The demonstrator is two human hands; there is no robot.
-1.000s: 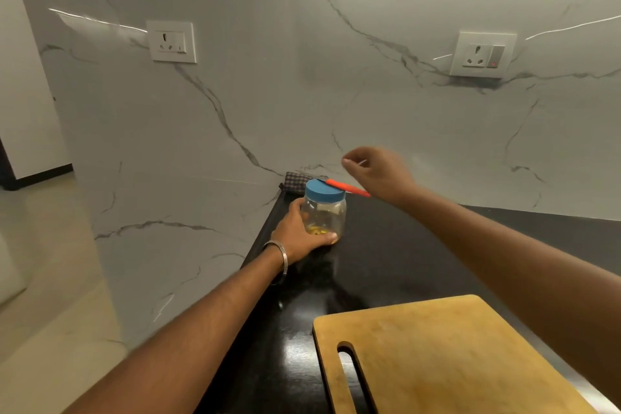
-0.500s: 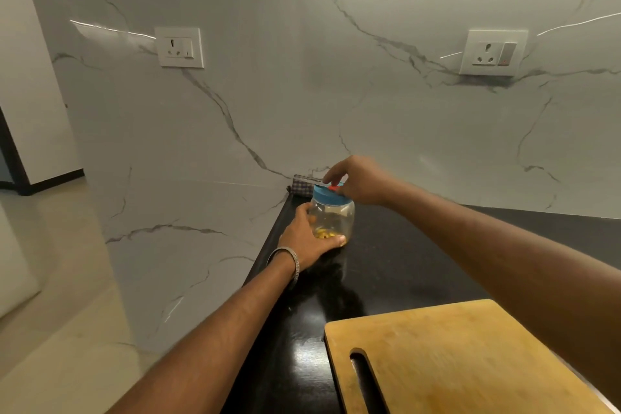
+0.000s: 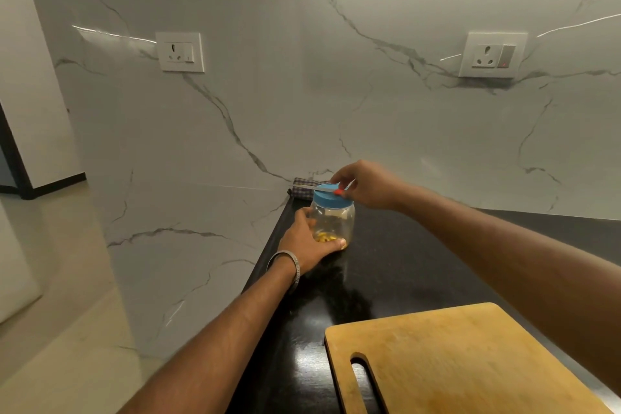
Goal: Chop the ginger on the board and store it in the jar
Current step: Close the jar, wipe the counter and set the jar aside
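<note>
A clear plastic jar (image 3: 336,222) with a blue lid (image 3: 331,201) stands on the black counter near its back left corner. Yellow chopped ginger (image 3: 324,238) lies at the jar's bottom. My left hand (image 3: 307,242) grips the jar's lower left side. My right hand (image 3: 368,183) is just above and behind the lid and pinches the red handle of a small knife (image 3: 337,191). The knife's blade points left across the lid's top. The wooden cutting board (image 3: 453,356) lies bare at the front right.
A checked cloth (image 3: 302,187) sits against the marble wall behind the jar. The counter's left edge (image 3: 265,265) runs close beside the jar. Two wall sockets (image 3: 180,52) (image 3: 491,55) are set in the marble above.
My right hand came down and left with the knife, from beside the jar to right over the lid. My left hand has kept its grip on the jar.
</note>
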